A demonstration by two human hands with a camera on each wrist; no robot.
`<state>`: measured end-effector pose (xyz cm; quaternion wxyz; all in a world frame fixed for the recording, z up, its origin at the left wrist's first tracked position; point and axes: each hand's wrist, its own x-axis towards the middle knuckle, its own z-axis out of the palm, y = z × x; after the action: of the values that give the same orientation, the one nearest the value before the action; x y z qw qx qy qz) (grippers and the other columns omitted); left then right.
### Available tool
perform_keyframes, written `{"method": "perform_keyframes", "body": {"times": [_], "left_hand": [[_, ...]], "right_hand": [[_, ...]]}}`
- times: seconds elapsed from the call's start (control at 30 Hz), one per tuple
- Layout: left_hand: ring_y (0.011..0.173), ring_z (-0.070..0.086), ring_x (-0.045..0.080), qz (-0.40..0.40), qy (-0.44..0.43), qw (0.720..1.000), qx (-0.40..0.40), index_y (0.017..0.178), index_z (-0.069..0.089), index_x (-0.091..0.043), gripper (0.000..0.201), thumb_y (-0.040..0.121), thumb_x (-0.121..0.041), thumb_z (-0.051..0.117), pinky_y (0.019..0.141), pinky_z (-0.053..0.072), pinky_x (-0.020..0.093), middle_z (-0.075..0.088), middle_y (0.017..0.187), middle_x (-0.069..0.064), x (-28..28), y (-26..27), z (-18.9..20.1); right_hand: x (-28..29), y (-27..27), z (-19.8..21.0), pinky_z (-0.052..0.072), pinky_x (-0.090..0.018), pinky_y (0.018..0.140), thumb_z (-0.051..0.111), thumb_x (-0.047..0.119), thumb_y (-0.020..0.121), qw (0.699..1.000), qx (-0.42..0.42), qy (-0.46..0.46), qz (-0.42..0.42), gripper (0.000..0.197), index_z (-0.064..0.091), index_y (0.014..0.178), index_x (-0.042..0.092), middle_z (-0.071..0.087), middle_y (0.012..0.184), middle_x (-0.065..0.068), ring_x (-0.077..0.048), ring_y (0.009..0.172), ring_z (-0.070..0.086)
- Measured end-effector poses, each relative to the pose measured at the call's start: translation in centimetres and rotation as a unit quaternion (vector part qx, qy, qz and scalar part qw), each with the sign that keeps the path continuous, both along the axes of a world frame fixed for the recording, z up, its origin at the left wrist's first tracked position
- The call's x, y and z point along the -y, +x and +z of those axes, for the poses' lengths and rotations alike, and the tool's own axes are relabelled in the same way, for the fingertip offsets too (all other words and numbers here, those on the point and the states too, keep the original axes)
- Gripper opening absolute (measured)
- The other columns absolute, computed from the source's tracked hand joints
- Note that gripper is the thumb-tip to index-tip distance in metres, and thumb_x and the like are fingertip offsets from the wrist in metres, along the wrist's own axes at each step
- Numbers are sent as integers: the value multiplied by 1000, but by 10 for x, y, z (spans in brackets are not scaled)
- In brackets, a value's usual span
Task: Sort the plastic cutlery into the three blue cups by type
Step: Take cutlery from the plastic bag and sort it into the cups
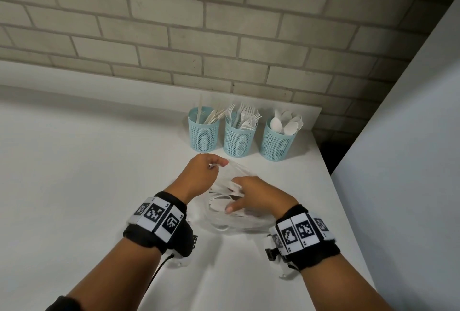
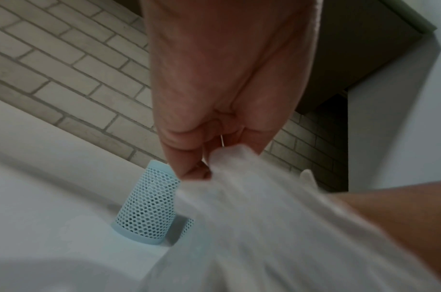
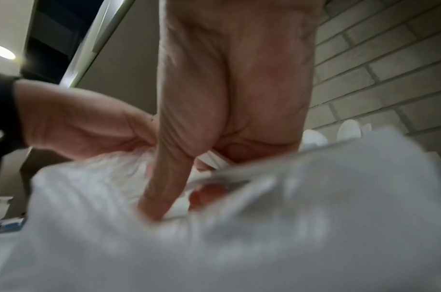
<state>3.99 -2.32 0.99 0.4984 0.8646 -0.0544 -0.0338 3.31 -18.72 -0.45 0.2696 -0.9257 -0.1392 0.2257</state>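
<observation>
A white tabletop (image 1: pixel 74 173) against a brick wall (image 1: pixel 174 24). Left to right along the back stand three blue mesh cups: the left cup (image 1: pixel 204 129) holds knives, the middle cup (image 1: pixel 238 136) forks, the right cup (image 1: pixel 276 141) spoons. In front of them lies one clear plastic bag (image 1: pixel 239 221) of white cutlery. The left hand (image 1: pixel 199 176) pinches the bag's upper edge; the right hand (image 1: pixel 256 193) reaches into the bag, its grip curled among the pieces, what it holds hidden
</observation>
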Motion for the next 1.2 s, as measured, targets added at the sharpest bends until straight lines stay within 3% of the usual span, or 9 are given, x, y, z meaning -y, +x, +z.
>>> {"method": "perform_keyframes", "body": {"times": [0.07, 0.17, 0.3, 0.43, 0.57, 0.67, 0.83, 1.07, 1.2], "left_hand": [[113, 56, 15, -4, 3, 1000, -1, 115, 64, -10, 33, 93, 2, 42, 93, 41, 20, 62, 125, 2, 0, -1, 2], [114, 55, 14, -4, 13, 1000, -1, 116, 64, -10, 34, 93, 2, 42, 94, 39, 19, 61, 125, 1, -3, -3, 5], [115, 55, 16, 3, 12, 1000, 0, 114, 65, -8, 33, 94, 2, 41, 96, 37, 20, 62, 124, 3, -5, -2, 5], [97, 56, 16, 15, -1, 1000, -11, 110, 66, -6, 33, 92, 3, 40, 84, 37, 21, 65, 114, 10, -5, -1, 5], [130, 36, 24, 52, 48, 997, -1, 112, 66, -19, 33, 92, -9, 41, 108, 31, 36, 54, 129, 4, -1, 0, 3], [125, 41, 17, 1, 11, 1000, 28, 121, 60, -17, 33, 91, -12, 47, 104, 33, 28, 53, 130, 2, 10, -3, 9], [105, 58, 13, -66, -113, 990, -54, 125, 50, -14, 31, 98, -28, 44, 90, 42, 25, 64, 111, 2, 27, -6, 20], [88, 67, 17, -139, -256, 947, -134, 105, 64, -10, 29, 97, -31, 45, 84, 54, 27, 70, 94, 7, 27, -4, 24], [72, 66, 10, -135, -270, 939, -163, 92, 63, -15, 20, 94, -29, 50, 77, 54, 26, 68, 76, -1, 25, -4, 22]], "right_hand": [[-2, 0, -8, 40, -23, 78, 77, 34, 71, 1000, 5, 6, 2, 58, 55, 123, 16, 63, 115, 0, -11, 95, 55], [-1, 0, -4, 39, -25, 68, 75, 32, 75, 999, 36, 29, 10, 29, 64, 95, 14, 66, 89, 3, -14, 84, 59], [6, 0, 11, 34, -7, 55, 73, 31, 78, 996, 52, 74, 0, 18, 58, 68, 32, 57, 65, 15, 8, 61, 52], [16, 2, 23, 41, -16, 70, 63, 29, 88, 985, 20, 168, -23, 11, 62, 78, 28, 67, 78, 10, 1, 69, 57], [22, 10, 33, 39, -22, 81, 49, 28, 95, 952, 24, 295, -78, 24, 62, 77, 19, 65, 80, 12, 5, 78, 56], [17, 20, 41, 47, -27, 86, 44, 23, 98, 898, 4, 415, -150, 19, 57, 87, 15, 71, 73, 6, -10, 83, 63], [3, 32, 56, 48, -31, 90, 36, 27, 100, 785, 0, 576, -226, 25, 50, 85, 12, 74, 74, 0, -10, 79, 69], [-10, 33, 61, 57, -31, 75, 33, 35, 100, 806, -87, 553, -192, 29, 47, 95, 10, 73, 97, -1, -20, 76, 71], [-17, 31, 59, 58, -25, 75, 33, 34, 100, 799, -123, 562, -174, 28, 46, 94, 10, 73, 100, -1, -13, 84, 71]]}}
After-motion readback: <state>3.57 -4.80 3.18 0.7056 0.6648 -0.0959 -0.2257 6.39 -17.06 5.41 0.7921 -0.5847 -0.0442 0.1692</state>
